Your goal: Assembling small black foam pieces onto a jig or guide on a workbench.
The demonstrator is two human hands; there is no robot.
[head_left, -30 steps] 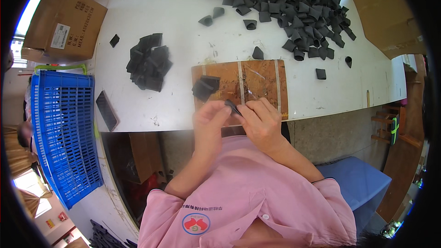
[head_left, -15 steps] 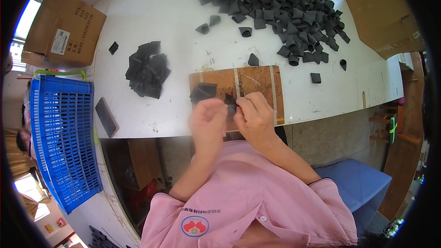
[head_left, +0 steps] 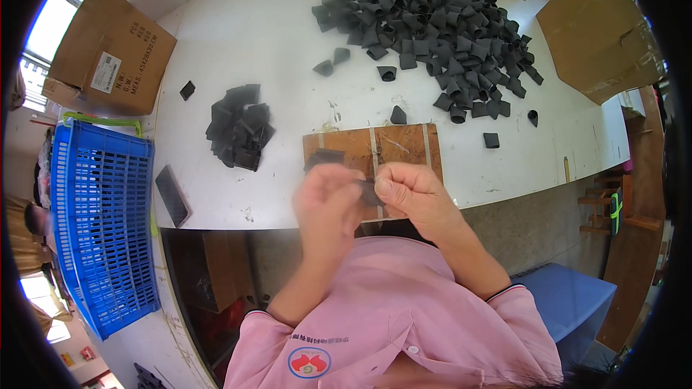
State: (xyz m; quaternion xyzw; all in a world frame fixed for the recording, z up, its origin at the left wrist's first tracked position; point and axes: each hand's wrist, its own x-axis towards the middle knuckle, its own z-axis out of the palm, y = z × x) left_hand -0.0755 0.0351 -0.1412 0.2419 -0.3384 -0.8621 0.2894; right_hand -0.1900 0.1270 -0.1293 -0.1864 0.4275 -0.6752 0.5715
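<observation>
My right hand [head_left: 412,193] pinches a small flat black piece [head_left: 369,193] between thumb and forefinger. At the piece's left end are the closed fingertips of my left hand [head_left: 326,200], which is blurred by motion. Both hands are above the near part of a brown wooden board [head_left: 409,142] with pale strips across it. Several flat black pieces [head_left: 328,156] lie on the board's left part, partly covered by my left hand. Rolled black pieces, open at one end, form a large heap [head_left: 440,25] at the far right; flat ones make a smaller pile [head_left: 239,126] on the left.
A phone [head_left: 172,196] lies near the white table's left front edge. Beside the table stands a blue plastic crate [head_left: 108,230]. Cardboard boxes stand at the far left [head_left: 119,50] and far right [head_left: 595,32]. A few loose black pieces [head_left: 398,115] lie beyond the board.
My left hand has moved in toward my right, up to the small black piece. The piece has turned between my fingers. The whole view has shifted slightly.
</observation>
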